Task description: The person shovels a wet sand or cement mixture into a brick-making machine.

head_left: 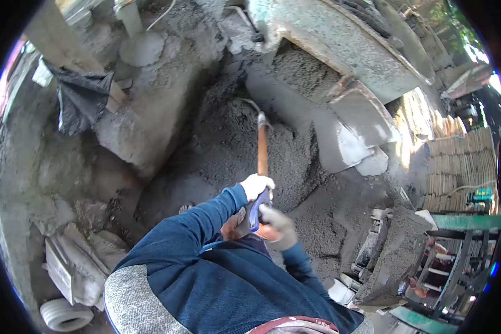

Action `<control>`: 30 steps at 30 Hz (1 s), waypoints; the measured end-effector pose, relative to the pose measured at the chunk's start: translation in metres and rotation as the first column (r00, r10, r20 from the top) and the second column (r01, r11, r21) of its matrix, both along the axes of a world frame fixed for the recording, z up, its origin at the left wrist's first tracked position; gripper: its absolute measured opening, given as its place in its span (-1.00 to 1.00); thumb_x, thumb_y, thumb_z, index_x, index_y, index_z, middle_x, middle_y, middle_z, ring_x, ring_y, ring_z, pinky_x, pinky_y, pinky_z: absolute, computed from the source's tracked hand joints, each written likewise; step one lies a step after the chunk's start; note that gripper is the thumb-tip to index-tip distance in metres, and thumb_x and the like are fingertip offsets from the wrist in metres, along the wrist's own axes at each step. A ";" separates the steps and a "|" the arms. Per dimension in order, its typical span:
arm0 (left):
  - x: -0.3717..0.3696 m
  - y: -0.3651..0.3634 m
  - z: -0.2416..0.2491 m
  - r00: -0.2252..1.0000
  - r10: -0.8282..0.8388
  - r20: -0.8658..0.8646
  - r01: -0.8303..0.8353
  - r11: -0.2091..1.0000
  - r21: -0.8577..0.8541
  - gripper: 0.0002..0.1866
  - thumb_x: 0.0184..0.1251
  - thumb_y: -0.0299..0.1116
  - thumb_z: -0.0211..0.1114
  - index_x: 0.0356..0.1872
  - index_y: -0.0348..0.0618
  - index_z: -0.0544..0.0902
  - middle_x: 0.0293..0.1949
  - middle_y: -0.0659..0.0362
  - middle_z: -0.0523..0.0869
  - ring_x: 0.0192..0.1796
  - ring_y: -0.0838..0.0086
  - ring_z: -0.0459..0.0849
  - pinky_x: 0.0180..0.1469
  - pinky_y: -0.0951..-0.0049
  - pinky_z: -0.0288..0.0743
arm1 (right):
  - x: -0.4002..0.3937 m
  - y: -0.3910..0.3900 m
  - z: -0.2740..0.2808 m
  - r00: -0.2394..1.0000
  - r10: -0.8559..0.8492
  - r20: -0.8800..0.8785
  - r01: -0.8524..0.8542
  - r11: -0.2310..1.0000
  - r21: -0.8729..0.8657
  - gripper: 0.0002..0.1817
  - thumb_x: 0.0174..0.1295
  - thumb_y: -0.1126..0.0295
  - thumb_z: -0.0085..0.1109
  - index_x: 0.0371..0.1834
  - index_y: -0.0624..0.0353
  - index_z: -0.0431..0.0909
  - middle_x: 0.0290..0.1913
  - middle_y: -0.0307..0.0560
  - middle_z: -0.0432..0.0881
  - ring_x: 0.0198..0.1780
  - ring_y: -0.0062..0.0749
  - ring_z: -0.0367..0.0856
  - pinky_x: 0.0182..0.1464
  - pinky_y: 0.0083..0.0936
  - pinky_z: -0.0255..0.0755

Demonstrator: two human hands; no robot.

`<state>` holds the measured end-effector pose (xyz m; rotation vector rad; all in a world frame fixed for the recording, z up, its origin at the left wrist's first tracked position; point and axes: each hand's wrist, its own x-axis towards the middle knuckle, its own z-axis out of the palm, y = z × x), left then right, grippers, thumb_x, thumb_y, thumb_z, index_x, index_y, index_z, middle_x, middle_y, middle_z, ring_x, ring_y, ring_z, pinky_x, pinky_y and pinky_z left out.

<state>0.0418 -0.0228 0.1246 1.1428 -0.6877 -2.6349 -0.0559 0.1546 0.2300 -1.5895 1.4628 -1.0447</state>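
Over sand pile [295, 161], both hands [257, 185] [280, 225] grip shovel [261, 150].

I count one shovel [261, 150], its wooden handle running up into one big heap of grey mix [234, 139]. Two gloved hands on it: left hand [257, 185] higher on the shaft, right hand [280, 225] lower by the grip. One green mixer drum [339, 39] at the top. One black plastic sheet [80, 100] on the left. One white ribbed pipe piece [65, 315] at lower left. One stack of tiles or boards [465, 167] on the right; I cannot count its pieces. One loaded wheelbarrow or tray [398, 256] at lower right.
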 end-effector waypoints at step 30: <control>0.606 0.286 -0.089 0.096 0.845 0.527 -0.782 0.391 -0.485 -0.50 0.49 -0.09 0.10 0.31 -0.15 0.39 0.18 0.03 0.48 0.15 0.23 0.50 0.24 0.21 0.39 | 0.410 -0.175 -0.421 0.568 -0.814 0.125 0.136 0.243 0.960 -0.79 0.31 0.21 0.19 -0.39 0.03 0.46 -0.51 -0.12 0.49 -0.50 -0.13 0.52 -0.39 -0.04 0.50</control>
